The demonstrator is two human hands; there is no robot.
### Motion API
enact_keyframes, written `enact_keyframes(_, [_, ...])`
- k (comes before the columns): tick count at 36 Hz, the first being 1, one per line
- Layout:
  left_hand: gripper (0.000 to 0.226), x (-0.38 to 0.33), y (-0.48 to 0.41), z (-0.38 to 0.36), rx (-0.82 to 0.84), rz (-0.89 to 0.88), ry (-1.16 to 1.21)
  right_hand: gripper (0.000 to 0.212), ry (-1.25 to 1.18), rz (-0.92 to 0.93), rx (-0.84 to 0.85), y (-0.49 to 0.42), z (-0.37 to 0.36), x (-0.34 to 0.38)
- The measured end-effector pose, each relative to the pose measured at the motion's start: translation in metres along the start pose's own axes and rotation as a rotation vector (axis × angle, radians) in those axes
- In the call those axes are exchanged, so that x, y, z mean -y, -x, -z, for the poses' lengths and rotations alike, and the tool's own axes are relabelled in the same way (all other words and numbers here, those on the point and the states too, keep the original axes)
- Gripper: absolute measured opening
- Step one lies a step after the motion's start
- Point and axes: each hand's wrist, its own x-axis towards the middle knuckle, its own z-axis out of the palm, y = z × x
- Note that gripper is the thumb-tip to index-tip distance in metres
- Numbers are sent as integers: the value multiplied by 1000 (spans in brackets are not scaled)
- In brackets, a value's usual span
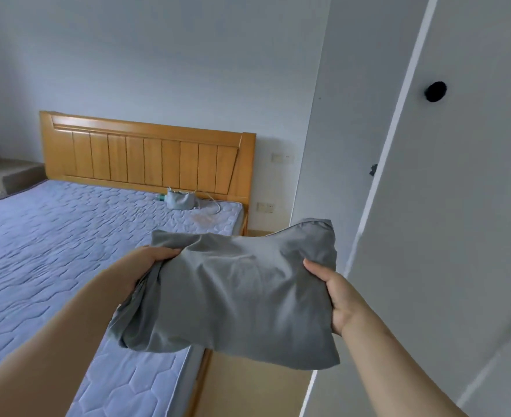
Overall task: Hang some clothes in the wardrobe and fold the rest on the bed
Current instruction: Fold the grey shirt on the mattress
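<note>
Two-handed hold on grey garment (pixel 242 284), mid-air over bed (pixel 52 251) corner, beside wardrobe door (pixel 459 206). Left edge bunched in curled fingers (pixel 169 253) of left hand (pixel 150 261); right edge pinched by right hand (pixel 335 293). Likely light, soft, floppy; best gripped at edges, both sides.

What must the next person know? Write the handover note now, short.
Left grip and right grip: each holds a side of the grey garment, bunched, in the air above the bed edge, next to the white wardrobe door.
Done: no hung or folded piece in view.
Left: hang this garment or fold it on the bed, then any others.
</note>
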Motion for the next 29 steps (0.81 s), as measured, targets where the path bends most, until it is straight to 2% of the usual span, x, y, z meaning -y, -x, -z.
enact_keyframes(6, [19,-29,-86,31,-77,-14,63,16,16,-9,41,-113,-41,25])
enact_keyframes(14, [16,-103,-217,52,-49,-68,37,23,-3,43,8,-252,-82,84])
enact_keyframes(16, [23,-124,-254,52,-29,-91,28,24,-11,64,-15,-281,-88,103])
enact_keyframes(24, [50,-195,-374,2,77,-130,-42,21,-32,166,-110,-360,-59,182])
enact_keyframes(29, [44,-242,-429,-56,170,-211,-28,21,-43,261,-177,-394,-26,237])
